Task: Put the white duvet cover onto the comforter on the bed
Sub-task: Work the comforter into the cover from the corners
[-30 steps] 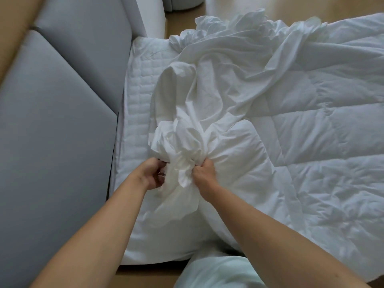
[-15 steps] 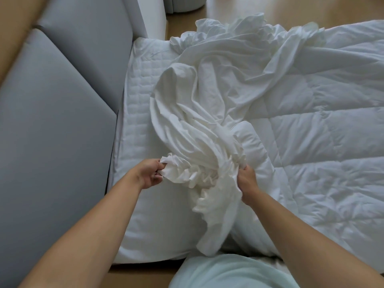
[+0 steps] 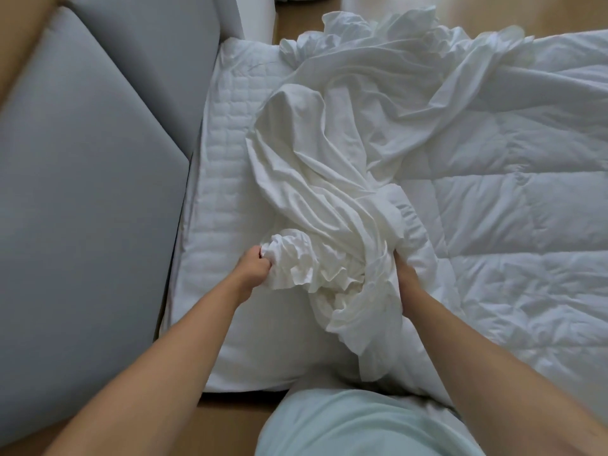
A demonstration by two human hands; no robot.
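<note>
**Bunching the cover (image 3: 316,179)**

Left hand (image 3: 253,266) fists the gathered cover beside the comforter's (image 3: 510,225) near corner, likely to open its mouth; right hand's (image 3: 406,274) fingers vanish into folds at that corner, grip unclear

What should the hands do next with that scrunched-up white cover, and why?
Probably tug the bunched duvet cover further over the comforter. The left hand grips its gathered edge, the right hand is buried in the folds at the comforter's corner, and most of the comforter lies bare.
</note>
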